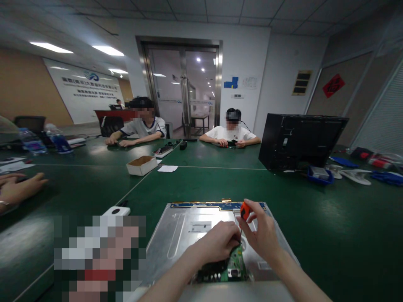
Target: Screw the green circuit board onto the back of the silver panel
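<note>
My right hand [262,228] grips an orange-and-black screwdriver [244,210], its thin shaft pointing down at the green circuit board [236,262]. Close beside the shaft, my left hand [222,240] has its fingers bent together at the board's upper edge; whatever they pinch is hidden. The board lies on the silver metal back of a display panel [176,226], which rests flat on the table in front of me. A narrow blue circuit strip [201,205] runs along the panel's far edge. My left forearm covers part of the green board.
The green table [217,180] carries an open cardboard box [141,165], a white paper [167,168] and a large black monitor casing [299,142]. A blue tray [320,175] sits by the casing. Two people sit opposite; another person's hands [23,188] are at left.
</note>
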